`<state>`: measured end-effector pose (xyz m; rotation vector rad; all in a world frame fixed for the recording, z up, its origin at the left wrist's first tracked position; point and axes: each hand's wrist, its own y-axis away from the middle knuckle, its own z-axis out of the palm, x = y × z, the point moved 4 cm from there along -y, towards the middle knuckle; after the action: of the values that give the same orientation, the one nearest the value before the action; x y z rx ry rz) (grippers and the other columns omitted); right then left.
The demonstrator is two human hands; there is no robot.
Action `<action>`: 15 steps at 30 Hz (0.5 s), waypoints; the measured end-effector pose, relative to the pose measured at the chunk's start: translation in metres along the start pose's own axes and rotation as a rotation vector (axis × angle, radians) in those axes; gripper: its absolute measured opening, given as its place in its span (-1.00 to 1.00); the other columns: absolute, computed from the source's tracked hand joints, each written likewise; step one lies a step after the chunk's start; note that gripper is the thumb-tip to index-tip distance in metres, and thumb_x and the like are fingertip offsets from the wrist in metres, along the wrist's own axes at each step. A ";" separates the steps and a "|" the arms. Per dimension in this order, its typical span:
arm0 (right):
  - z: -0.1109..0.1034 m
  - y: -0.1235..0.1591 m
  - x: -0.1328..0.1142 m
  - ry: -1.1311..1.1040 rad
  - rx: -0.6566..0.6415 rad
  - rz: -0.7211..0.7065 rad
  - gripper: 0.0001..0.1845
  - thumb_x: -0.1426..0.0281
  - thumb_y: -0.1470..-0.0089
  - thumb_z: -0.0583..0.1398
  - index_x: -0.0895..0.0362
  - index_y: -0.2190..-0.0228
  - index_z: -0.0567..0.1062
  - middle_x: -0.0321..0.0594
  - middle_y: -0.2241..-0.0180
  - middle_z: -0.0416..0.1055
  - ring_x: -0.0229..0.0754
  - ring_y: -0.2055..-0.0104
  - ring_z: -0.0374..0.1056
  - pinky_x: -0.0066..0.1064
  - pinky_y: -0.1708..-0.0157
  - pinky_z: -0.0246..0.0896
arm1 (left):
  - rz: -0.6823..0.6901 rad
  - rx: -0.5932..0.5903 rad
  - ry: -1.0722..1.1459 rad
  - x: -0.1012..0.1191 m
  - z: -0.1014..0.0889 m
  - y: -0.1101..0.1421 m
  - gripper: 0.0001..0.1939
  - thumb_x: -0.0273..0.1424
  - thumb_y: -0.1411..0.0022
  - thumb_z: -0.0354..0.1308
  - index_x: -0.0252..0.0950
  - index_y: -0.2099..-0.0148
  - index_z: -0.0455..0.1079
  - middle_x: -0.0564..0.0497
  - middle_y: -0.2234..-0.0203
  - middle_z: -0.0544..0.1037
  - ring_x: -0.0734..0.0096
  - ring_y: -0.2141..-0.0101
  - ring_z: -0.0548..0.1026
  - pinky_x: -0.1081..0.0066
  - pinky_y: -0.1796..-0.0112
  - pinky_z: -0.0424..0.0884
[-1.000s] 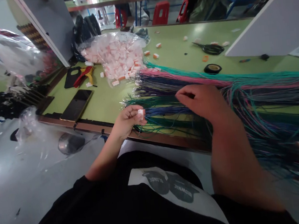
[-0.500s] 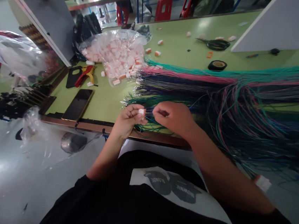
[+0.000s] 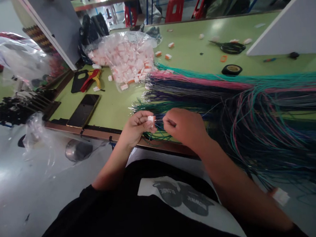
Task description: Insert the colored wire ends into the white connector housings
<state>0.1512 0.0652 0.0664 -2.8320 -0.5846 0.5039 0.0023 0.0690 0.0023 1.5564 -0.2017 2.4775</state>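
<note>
Between the thumb and fingers of my left hand (image 3: 137, 128) is a small white and orange connector housing (image 3: 151, 118). Just to its right, my right hand (image 3: 185, 127) pinches a thin wire (image 3: 159, 120) whose end points at the orange side of the housing. Whether the wire tip sits inside the housing is too small to tell. Beneath and behind both hands lie green wires (image 3: 156, 105) with bare metal terminals at their left ends. Dark, pink and teal wire bundles (image 3: 199, 79) stretch off to the right.
A clear bag of connector housings (image 3: 130, 58) lies beyond my hands. To the left are a phone (image 3: 83, 110) and red-yellow pliers (image 3: 91, 79). Black tape (image 3: 231, 69) and scissors (image 3: 231, 47) lie at the back right. Wired connectors (image 3: 280, 196) hang over the near edge.
The view has shifted slightly. My right hand has turned a little, and the wire between the two hands shows more clearly. Both hands keep their grips.
</note>
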 end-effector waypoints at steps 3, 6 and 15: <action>0.002 0.001 -0.002 0.007 0.023 -0.021 -0.76 0.49 0.01 0.04 0.10 0.65 0.19 -0.24 0.59 0.20 -0.23 0.46 0.09 -0.39 0.50 -0.23 | -0.008 0.003 -0.010 0.000 -0.001 0.000 -0.57 -0.29 0.09 0.47 -0.31 0.22 0.38 0.14 0.55 0.54 0.54 0.57 0.54 0.53 0.47 0.48; 0.006 0.002 -0.003 -0.013 0.002 -0.043 -0.75 0.50 0.00 0.04 0.10 0.66 0.17 -0.25 0.59 0.21 -0.22 0.45 0.11 -0.40 0.48 -0.19 | -0.015 0.004 -0.009 -0.001 -0.001 -0.001 -0.54 -0.25 0.13 0.48 -0.32 0.23 0.39 0.14 0.57 0.55 0.53 0.58 0.54 0.53 0.49 0.47; 0.016 0.001 -0.003 -0.004 0.004 -0.133 -0.79 0.51 0.00 0.04 0.10 0.62 0.31 -0.21 0.52 0.37 -0.22 0.41 0.19 -0.41 0.48 -0.16 | -0.046 0.046 -0.055 0.001 0.002 0.000 -0.54 -0.22 0.18 0.50 -0.35 0.30 0.42 0.12 0.61 0.55 0.55 0.64 0.50 0.54 0.56 0.44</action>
<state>0.1429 0.0647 0.0518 -2.7650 -0.7652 0.4863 0.0037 0.0686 0.0040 1.6304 -0.1170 2.4228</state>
